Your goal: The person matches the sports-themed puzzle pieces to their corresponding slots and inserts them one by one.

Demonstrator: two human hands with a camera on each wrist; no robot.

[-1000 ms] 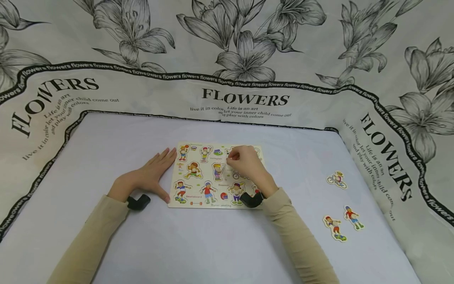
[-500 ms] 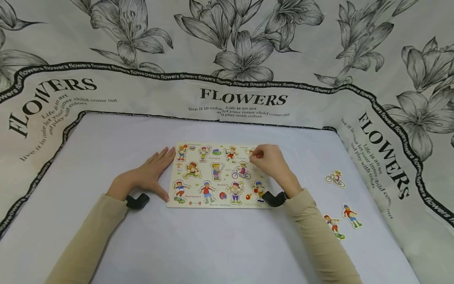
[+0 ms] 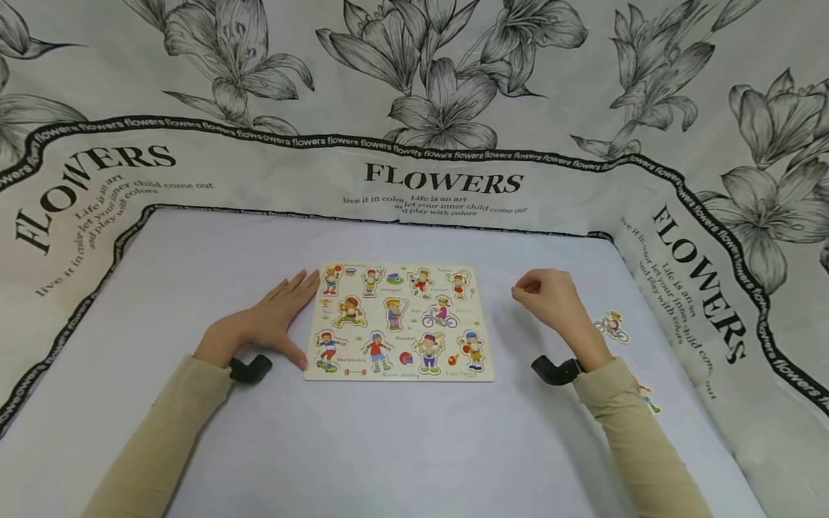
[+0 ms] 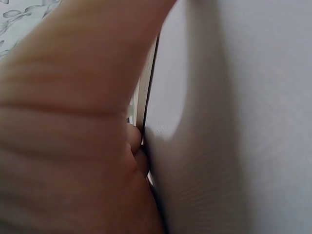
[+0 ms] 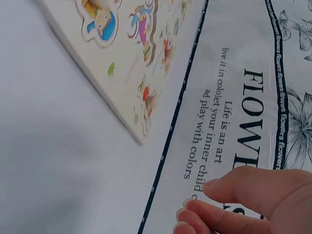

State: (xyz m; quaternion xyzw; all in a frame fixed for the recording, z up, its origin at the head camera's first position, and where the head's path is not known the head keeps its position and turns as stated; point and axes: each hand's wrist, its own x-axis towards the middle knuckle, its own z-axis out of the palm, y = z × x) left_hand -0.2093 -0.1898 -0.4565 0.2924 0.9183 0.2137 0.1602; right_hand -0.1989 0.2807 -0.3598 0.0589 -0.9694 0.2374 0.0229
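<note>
A cream puzzle board [image 3: 406, 284] printed with children playing sports lies flat on the white table. My left hand [image 3: 262, 324] rests beside it, fingers spread, with fingertips and thumb tip at its left edge. In the left wrist view, that hand's palm side [image 4: 73, 107] hides most of the board. My right hand [image 3: 550, 298] is over the table right of the board, its fingers loosely curled. The right wrist view shows nothing between its thumb and fingers [image 5: 200, 214]. Close by the right wrist lies a cyclist puzzle piece [image 3: 611, 327].
A roller-skater puzzle piece [image 3: 648, 398] shows partly past the right sleeve [image 3: 624, 403], which hides the spot where the skateboarder piece lay. A flower-printed white cloth [image 3: 447, 176] with a black border stands up around the back and sides of the table.
My right hand has travelled right, from over the board's upper right part to beyond its right edge, uncovering the pictures there. My left hand has stayed at the left edge.
</note>
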